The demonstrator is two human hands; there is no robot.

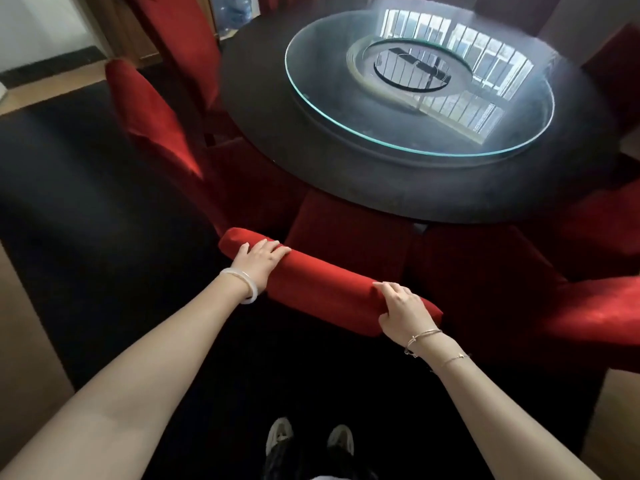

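A red velvet chair (pixel 329 282) stands in front of me with its seat tucked toward a dark round table (pixel 398 188). My left hand (pixel 259 259) grips the left end of the chair's padded top rail, fingers curled over its far side. My right hand (pixel 403 311) grips the right end of the same rail, thumb on the near face. Both arms reach forward. My shoes show below on the dark carpet.
A glass turntable (pixel 415 147) lies on the table, reflecting windows. More red chairs ring the table: two at the left (pixel 149 116), one at the right (pixel 595 306). Water bottles (pixel 232 12) stand at the back. Dark carpet (pixel 86 202) covers the floor to my left.
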